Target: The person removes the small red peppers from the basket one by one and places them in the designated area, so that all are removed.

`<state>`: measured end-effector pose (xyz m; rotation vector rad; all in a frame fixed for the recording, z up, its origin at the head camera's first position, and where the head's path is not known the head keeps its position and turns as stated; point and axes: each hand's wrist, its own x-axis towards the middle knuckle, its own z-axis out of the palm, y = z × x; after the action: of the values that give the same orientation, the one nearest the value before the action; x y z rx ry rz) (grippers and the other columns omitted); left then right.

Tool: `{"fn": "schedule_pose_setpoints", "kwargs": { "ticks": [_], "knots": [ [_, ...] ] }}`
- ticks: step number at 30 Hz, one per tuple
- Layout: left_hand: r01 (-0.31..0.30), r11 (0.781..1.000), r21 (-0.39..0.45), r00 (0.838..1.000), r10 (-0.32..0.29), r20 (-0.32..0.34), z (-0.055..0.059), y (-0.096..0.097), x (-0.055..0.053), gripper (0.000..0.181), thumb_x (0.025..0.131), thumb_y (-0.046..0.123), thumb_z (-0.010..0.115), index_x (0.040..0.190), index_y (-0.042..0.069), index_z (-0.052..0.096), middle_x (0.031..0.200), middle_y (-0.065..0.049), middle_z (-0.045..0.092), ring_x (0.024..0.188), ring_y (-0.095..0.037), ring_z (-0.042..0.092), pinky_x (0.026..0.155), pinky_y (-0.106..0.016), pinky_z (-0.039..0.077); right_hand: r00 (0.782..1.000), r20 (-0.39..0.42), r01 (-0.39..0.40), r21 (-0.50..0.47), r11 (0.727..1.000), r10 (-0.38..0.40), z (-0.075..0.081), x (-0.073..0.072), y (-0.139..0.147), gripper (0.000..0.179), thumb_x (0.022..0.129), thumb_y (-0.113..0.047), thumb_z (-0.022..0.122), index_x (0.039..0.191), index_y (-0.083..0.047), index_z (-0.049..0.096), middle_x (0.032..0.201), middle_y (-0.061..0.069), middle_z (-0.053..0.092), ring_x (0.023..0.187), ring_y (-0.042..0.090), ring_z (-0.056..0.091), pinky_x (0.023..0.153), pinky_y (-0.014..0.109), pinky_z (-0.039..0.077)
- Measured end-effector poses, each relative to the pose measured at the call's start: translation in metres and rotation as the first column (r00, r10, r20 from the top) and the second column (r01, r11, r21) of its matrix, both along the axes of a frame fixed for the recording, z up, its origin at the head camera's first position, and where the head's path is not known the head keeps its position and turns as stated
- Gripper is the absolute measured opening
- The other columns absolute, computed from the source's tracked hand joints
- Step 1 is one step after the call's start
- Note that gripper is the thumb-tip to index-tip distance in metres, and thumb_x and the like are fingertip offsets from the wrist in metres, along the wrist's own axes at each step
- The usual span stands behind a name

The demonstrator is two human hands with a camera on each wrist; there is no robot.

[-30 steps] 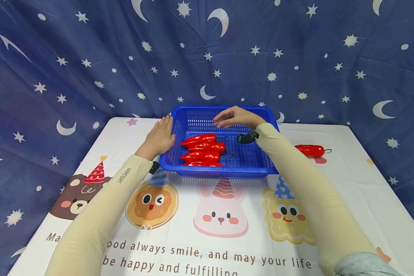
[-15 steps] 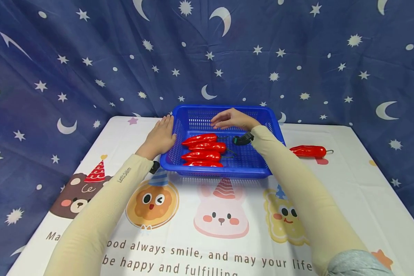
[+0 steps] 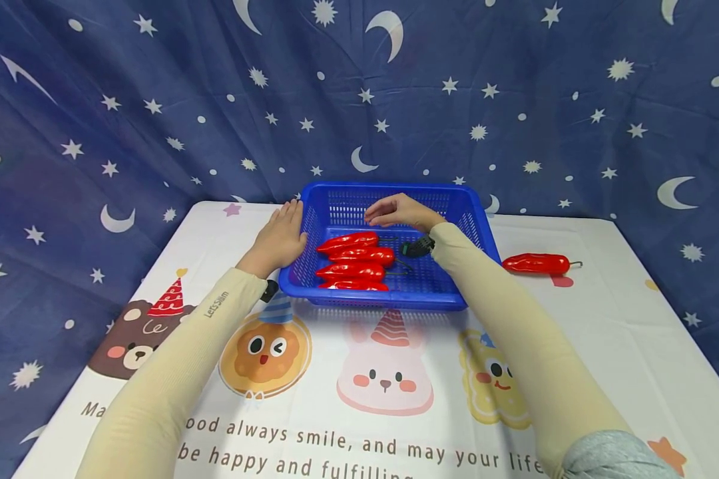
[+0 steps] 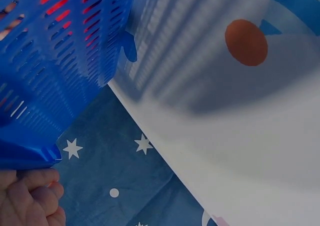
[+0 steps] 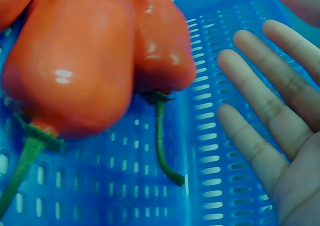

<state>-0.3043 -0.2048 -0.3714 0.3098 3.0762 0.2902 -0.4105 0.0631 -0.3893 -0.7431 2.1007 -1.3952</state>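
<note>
A blue perforated plastic basket [image 3: 389, 297] sits near the back of the table. Several shiny red peppers [image 3: 359, 255] with green stems lie side by side in its left part. My left hand [image 3: 279, 238] rests flat along the basket's left rim with its fingers straight. Over the basket's inside, behind the peppers, is my right hand [image 3: 404, 211]. Its fingers are loosely extended and hold nothing. In the right wrist view those fingers stand apart from the nearest pepper [image 5: 162, 41]. One more red pepper [image 3: 536, 263] lies outside on the table, right of the basket.
A white tablecloth [image 3: 275, 416] with cartoon prints and lettering covers the table. A dark blue curtain [image 3: 216, 80] with stars and moons hangs close behind the basket and along both sides.
My right hand has moved slightly left and lower over the basket, and its forearm uncovers more of the outside pepper. The left hand stays on the rim.
</note>
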Motion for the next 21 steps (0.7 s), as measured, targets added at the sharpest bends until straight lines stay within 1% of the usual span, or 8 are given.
{"fn": "schedule_pose_setpoints", "kwargs": {
  "ticks": [2, 6, 12, 15, 17, 21],
  "knots": [
    [0.001, 1.000, 0.001, 1.000, -0.001, -0.006, 0.000, 0.000, 0.000, 0.066, 0.095, 0.021, 0.037, 0.147, -0.008, 0.010, 0.155, -0.026, 0.014, 0.145, -0.039, 0.010, 0.120, -0.048, 0.007, 1.000, -0.005, 0.002, 0.002, 1.000, -0.002, -0.003, 0.000, -0.001, 0.035, 0.088, -0.005, 0.062, 0.121, 0.007, 0.058, 0.125, 0.028, 0.057, 0.117, 0.038, 0.056, 0.103, 0.047, 0.043],
    [-0.001, 1.000, 0.001, 1.000, 0.001, -0.011, -0.001, 0.000, 0.001, 0.066, 0.095, 0.022, 0.037, 0.147, -0.008, 0.011, 0.155, -0.025, 0.014, 0.145, -0.039, 0.011, 0.120, -0.047, 0.008, 1.000, -0.017, 0.010, 0.039, 0.999, -0.009, -0.006, 0.001, -0.002, 0.034, 0.087, -0.006, 0.063, 0.119, 0.007, 0.059, 0.124, 0.029, 0.057, 0.115, 0.035, 0.059, 0.102, 0.043, 0.045],
    [0.000, 1.000, -0.004, 1.000, 0.000, -0.011, -0.001, 0.000, 0.000, 0.066, 0.095, 0.022, 0.037, 0.148, -0.008, 0.011, 0.155, -0.025, 0.014, 0.145, -0.038, 0.011, 0.120, -0.047, 0.007, 0.999, -0.037, 0.012, 0.132, 0.991, -0.007, -0.011, -0.001, -0.001, 0.035, 0.088, -0.007, 0.063, 0.119, 0.008, 0.059, 0.123, 0.024, 0.061, 0.109, 0.027, 0.062, 0.100, 0.041, 0.047],
    [0.004, 1.000, -0.008, 1.000, -0.004, -0.007, -0.001, 0.000, 0.000, 0.066, 0.095, 0.021, 0.036, 0.147, -0.008, 0.010, 0.155, -0.026, 0.013, 0.145, -0.039, 0.010, 0.120, -0.047, 0.007, 0.999, -0.042, 0.016, 0.153, 0.988, -0.010, -0.014, -0.002, -0.001, 0.035, 0.087, -0.008, 0.064, 0.118, 0.007, 0.060, 0.121, 0.021, 0.063, 0.108, 0.024, 0.063, 0.100, 0.040, 0.047],
    [0.003, 1.000, -0.009, 1.000, -0.003, -0.004, -0.001, -0.001, 0.000, 0.066, 0.095, 0.021, 0.035, 0.147, -0.008, 0.009, 0.155, -0.026, 0.013, 0.145, -0.039, 0.010, 0.120, -0.047, 0.006, 0.999, -0.038, 0.027, 0.165, 0.986, -0.021, -0.015, -0.002, -0.002, 0.035, 0.087, -0.008, 0.064, 0.118, 0.006, 0.060, 0.120, 0.020, 0.064, 0.107, 0.023, 0.064, 0.099, 0.040, 0.048],
    [0.000, 1.000, -0.006, 1.000, 0.000, -0.002, -0.001, -0.001, 0.000, 0.066, 0.095, 0.021, 0.036, 0.148, -0.008, 0.009, 0.155, -0.025, 0.013, 0.145, -0.038, 0.010, 0.120, -0.047, 0.006, 0.998, -0.053, 0.030, 0.211, 0.977, -0.019, -0.019, -0.001, -0.003, 0.036, 0.086, -0.009, 0.065, 0.119, 0.005, 0.060, 0.119, 0.019, 0.065, 0.107, 0.025, 0.064, 0.099, 0.040, 0.048]
  ]
}}
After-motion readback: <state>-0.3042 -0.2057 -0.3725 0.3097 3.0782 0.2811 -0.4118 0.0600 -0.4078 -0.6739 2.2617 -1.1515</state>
